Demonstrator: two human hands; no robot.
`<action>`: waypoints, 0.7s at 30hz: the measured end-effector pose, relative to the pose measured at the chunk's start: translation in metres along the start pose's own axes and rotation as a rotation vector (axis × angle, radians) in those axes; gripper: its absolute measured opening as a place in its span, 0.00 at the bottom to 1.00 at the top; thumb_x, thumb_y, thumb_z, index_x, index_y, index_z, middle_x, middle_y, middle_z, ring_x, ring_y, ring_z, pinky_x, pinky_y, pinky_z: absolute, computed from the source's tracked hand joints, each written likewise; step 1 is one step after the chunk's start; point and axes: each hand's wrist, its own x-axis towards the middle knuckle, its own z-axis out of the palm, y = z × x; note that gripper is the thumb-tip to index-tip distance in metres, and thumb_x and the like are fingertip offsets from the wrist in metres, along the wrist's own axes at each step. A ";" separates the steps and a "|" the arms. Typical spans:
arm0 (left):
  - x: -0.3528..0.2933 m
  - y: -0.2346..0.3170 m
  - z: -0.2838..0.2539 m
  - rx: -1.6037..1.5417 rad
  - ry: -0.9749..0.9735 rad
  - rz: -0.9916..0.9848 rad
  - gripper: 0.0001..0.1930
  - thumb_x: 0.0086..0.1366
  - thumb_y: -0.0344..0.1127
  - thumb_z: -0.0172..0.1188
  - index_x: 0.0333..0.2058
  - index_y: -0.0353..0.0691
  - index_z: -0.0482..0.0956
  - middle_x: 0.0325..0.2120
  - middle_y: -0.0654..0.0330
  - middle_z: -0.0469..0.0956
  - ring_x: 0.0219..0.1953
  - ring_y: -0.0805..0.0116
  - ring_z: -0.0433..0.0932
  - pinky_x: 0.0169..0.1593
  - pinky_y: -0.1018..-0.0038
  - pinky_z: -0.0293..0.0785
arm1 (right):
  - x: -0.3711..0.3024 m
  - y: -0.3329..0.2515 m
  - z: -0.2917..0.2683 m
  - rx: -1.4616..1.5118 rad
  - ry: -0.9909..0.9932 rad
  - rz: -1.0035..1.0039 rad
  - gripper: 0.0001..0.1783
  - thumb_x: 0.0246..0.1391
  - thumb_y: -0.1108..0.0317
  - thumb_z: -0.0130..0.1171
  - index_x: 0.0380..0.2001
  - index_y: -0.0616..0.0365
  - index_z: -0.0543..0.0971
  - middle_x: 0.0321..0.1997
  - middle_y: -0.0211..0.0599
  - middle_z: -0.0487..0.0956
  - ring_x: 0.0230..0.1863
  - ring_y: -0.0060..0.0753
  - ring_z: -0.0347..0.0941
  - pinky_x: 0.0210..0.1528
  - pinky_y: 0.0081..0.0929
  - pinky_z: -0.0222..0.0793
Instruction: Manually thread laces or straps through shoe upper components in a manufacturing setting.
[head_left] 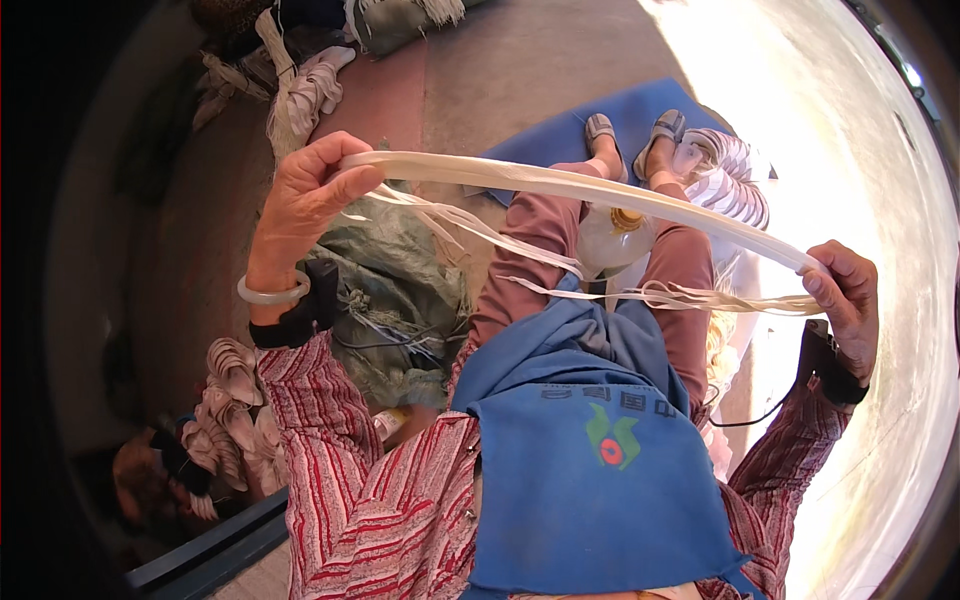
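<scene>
A long cream-coloured flat strip of fibre [560, 181] stretches between my two hands, bowing slightly upward over my lap. My left hand [318, 190] pinches one end between thumb and fingers. At the other end my right hand [845, 295] closes on the strip with thumb and fingers. Thinner loose strips [520, 248] trail below it from the left hand toward my knees. More narrow strips [700, 299] run from the right hand back across my lap. Whether these join the long strip is not plain to see.
A blue apron [600, 490] covers my lap. Beside my left leg lies a green woven sack [390, 290]. Bundled pale strips [305, 95] lie at the far left, with coiled ones [235, 400] nearer. My feet rest on a blue mat [560, 140], next to striped cloth [730, 175].
</scene>
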 end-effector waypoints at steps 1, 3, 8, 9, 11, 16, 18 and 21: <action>0.001 0.000 0.002 0.015 -0.060 -0.036 0.10 0.64 0.37 0.62 0.36 0.36 0.78 0.25 0.73 0.70 0.27 0.88 0.62 0.28 0.88 0.58 | -0.003 0.003 -0.005 -0.024 0.034 -0.062 0.13 0.49 0.65 0.67 0.24 0.64 0.77 0.21 0.25 0.71 0.24 0.15 0.61 0.28 0.18 0.54; 0.003 0.008 0.011 0.070 -0.108 -0.059 0.10 0.64 0.36 0.62 0.37 0.35 0.78 0.25 0.74 0.70 0.26 0.87 0.63 0.28 0.87 0.59 | -0.012 0.001 -0.017 -0.111 0.074 -0.063 0.14 0.48 0.64 0.67 0.23 0.63 0.77 0.20 0.25 0.71 0.24 0.15 0.60 0.28 0.18 0.53; 0.008 -0.004 0.020 0.301 -0.150 -0.052 0.12 0.69 0.40 0.55 0.38 0.35 0.76 0.24 0.72 0.66 0.27 0.84 0.60 0.30 0.85 0.57 | -0.026 -0.001 -0.030 -0.136 0.119 -0.052 0.17 0.47 0.60 0.67 0.21 0.62 0.75 0.19 0.24 0.68 0.24 0.16 0.58 0.29 0.19 0.51; 0.007 -0.003 0.019 0.297 -0.150 -0.051 0.12 0.69 0.40 0.55 0.38 0.35 0.76 0.24 0.72 0.66 0.27 0.84 0.60 0.30 0.85 0.57 | -0.031 -0.004 -0.033 -0.150 0.133 -0.057 0.17 0.48 0.59 0.66 0.21 0.62 0.74 0.18 0.24 0.66 0.24 0.16 0.57 0.29 0.19 0.51; 0.004 -0.003 0.018 0.380 -0.095 -0.047 0.16 0.72 0.43 0.49 0.36 0.35 0.76 0.22 0.71 0.65 0.26 0.82 0.58 0.29 0.83 0.56 | -0.040 -0.005 -0.041 -0.148 0.147 -0.064 0.18 0.49 0.59 0.65 0.21 0.62 0.73 0.18 0.23 0.64 0.24 0.17 0.55 0.29 0.20 0.49; 0.008 -0.004 0.022 0.209 -0.091 0.011 0.16 0.72 0.45 0.48 0.35 0.38 0.74 0.20 0.71 0.62 0.24 0.83 0.57 0.27 0.84 0.54 | -0.051 0.004 -0.057 -0.160 0.228 -0.056 0.19 0.52 0.57 0.63 0.20 0.62 0.72 0.17 0.21 0.60 0.23 0.16 0.51 0.30 0.19 0.47; 0.008 0.002 0.023 0.069 -0.123 -0.021 0.15 0.72 0.45 0.47 0.35 0.39 0.73 0.19 0.71 0.61 0.23 0.84 0.56 0.27 0.84 0.54 | -0.047 0.006 -0.056 -0.163 0.231 0.059 0.19 0.54 0.57 0.62 0.20 0.60 0.72 0.17 0.20 0.59 0.23 0.15 0.50 0.29 0.18 0.45; 0.012 0.003 0.022 0.147 -0.212 -0.049 0.15 0.73 0.45 0.47 0.37 0.39 0.73 0.19 0.72 0.61 0.22 0.86 0.55 0.25 0.85 0.52 | -0.047 0.019 -0.064 -0.134 0.155 0.078 0.18 0.56 0.59 0.61 0.20 0.59 0.72 0.17 0.19 0.61 0.23 0.13 0.50 0.28 0.16 0.43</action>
